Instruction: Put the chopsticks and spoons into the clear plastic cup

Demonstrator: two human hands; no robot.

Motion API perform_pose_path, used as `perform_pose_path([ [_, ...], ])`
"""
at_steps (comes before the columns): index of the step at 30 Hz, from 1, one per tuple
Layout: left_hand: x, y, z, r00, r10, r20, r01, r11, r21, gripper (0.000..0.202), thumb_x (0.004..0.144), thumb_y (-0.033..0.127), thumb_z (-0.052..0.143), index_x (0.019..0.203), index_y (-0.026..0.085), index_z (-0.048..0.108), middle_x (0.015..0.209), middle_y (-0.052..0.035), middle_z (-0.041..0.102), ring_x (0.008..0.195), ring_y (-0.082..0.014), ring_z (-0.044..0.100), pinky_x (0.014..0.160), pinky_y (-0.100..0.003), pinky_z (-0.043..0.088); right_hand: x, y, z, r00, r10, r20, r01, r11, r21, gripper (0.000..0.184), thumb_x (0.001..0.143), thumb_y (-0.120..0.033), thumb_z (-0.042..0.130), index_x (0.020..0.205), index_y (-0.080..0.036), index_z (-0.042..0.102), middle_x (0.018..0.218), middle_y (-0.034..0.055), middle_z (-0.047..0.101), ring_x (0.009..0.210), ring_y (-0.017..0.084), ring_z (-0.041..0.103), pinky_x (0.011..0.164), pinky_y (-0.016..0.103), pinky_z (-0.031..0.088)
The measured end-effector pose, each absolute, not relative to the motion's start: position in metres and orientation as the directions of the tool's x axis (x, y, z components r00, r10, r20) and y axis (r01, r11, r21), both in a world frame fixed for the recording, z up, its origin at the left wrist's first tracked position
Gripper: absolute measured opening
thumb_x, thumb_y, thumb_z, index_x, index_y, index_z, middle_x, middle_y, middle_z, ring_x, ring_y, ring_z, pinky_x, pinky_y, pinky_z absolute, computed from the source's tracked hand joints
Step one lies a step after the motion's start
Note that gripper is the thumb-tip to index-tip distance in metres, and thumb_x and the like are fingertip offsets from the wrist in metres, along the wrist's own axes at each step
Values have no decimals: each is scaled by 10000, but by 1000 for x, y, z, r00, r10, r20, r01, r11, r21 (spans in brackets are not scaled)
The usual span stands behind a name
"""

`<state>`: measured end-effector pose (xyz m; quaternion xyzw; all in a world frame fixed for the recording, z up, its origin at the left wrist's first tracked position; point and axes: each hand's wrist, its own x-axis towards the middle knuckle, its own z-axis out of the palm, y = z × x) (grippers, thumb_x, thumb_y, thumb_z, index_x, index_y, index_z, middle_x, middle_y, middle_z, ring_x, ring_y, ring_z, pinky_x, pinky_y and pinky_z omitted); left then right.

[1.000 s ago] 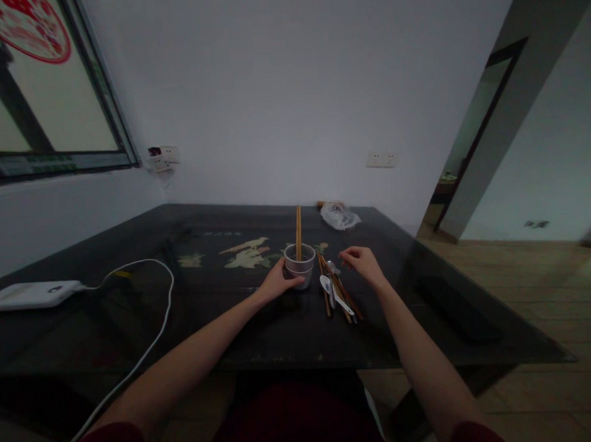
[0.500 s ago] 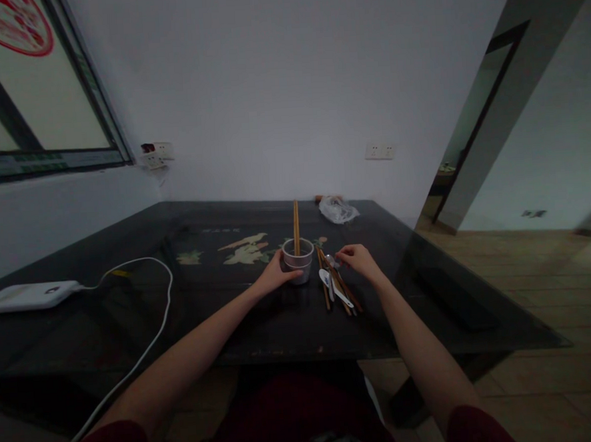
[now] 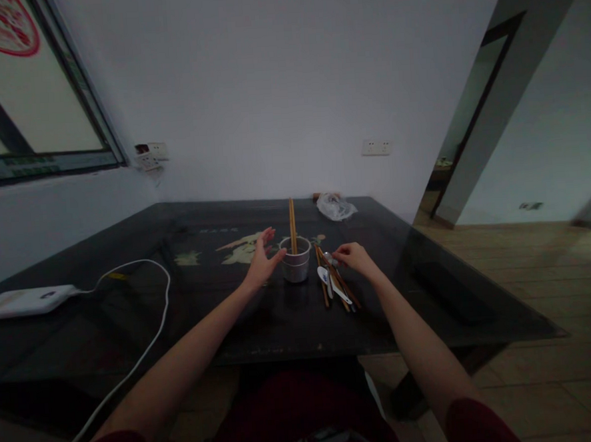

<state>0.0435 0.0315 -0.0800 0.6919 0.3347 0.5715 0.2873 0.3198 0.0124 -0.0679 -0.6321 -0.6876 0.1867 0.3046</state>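
A grey metal cup (image 3: 296,269) stands upright on the dark table, with a pair of wooden chopsticks (image 3: 292,224) rising out of it. Just left of the cup is my left hand (image 3: 262,262), open, its fingers spread and the thumb close to the rim. To the right of the cup lies a loose pile of wooden chopsticks (image 3: 348,291), and a white spoon (image 3: 340,291) with a blue mark rests on top. My right hand (image 3: 356,257) is closed in a pinch at the bowl of a metal spoon (image 3: 328,257) at the pile's far end; its fingertips are partly hidden.
A crumpled clear plastic bag (image 3: 335,207) lies at the table's back edge. On the left is a white power bank-like device (image 3: 27,301) with a white cable (image 3: 167,299) running toward me. A dark flat object (image 3: 453,291) lies at the right.
My left hand has let go of the cup and opened, moving slightly left. My right hand stays at the pile. The whole view has shifted a little.
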Motion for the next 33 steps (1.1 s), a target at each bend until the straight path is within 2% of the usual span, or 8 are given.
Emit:
perform_pose_path([
  [5, 36, 12, -59, 61, 577, 815, 335, -781, 527, 448, 852, 368, 519, 1258, 214, 412, 1287, -119, 473, 1211, -226, 452, 1008, -441, 387, 319, 14, -69, -22, 988, 156, 775, 115, -621, 200, 789, -266, 568, 765, -128, 711, 624, 35, 676, 499, 97, 555, 524, 195, 384],
  [9, 39, -13, -47, 283, 341, 896, 435, -879, 196, 272, 852, 241, 505, 1119, 187, 521, 1115, -92, 568, 1085, -208, 527, 950, -406, 436, 317, 14, -71, -23, 988, 155, 788, 113, -605, 204, 793, -278, 567, 759, -137, 709, 629, 38, 676, 527, 108, 575, 533, 198, 386],
  [12, 52, -32, -44, 555, 202, 807, 323, -946, 15, 209, 868, 169, 449, 1048, 182, 554, 1030, -74, 610, 977, -166, 581, 854, -309, 480, 316, 11, -70, -35, 985, 169, 805, 128, -579, 213, 793, -288, 567, 742, -141, 711, 626, 39, 674, 542, 113, 577, 534, 199, 380],
  [15, 75, -48, -42, 814, 150, 561, 239, -967, -89, 209, 893, 204, 409, 1019, 183, 574, 1012, -68, 634, 909, -154, 608, 778, -256, 482, 315, 9, -68, -20, 987, 162, 815, 110, -569, 222, 796, -301, 567, 752, -142, 716, 640, 46, 679, 564, 118, 583, 538, 197, 378],
  [17, 95, -54, -41, 899, 219, 380, 266, -961, -75, 218, 906, 260, 397, 991, 181, 581, 980, -67, 642, 853, -157, 620, 731, -248, 481, 316, 9, -67, -11, 989, 150, 827, 93, -554, 236, 799, -324, 568, 762, -146, 718, 657, 54, 685, 587, 125, 593, 544, 199, 379],
  [19, 115, -55, -41, 898, 336, 284, 355, -935, -15, 217, 904, 304, 410, 952, 186, 585, 941, -62, 650, 818, -170, 626, 691, -250, 481, 317, 9, -68, -4, 991, 134, 848, 75, -525, 233, 793, -337, 575, 766, -156, 720, 681, 58, 690, 620, 135, 604, 555, 203, 380],
  [24, 150, -41, -54, 741, 625, 246, 609, -779, 146, 240, 906, 322, 397, 902, 195, 600, 865, -61, 667, 792, -199, 639, 704, -282, 477, 320, 11, -70, 18, 996, 85, 898, 21, -440, 193, 761, -340, 613, 768, -179, 720, 742, 61, 699, 715, 159, 629, 604, 214, 389],
  [33, 141, -34, -72, 679, 693, 242, 666, -720, 193, 261, 914, 336, 377, 936, 208, 604, 863, -56, 677, 769, -189, 640, 671, -262, 458, 317, 7, -70, 14, 1000, 0, 938, -13, -347, 240, 751, -404, 624, 834, -194, 706, 818, 75, 701, 783, 180, 640, 628, 224, 397],
])
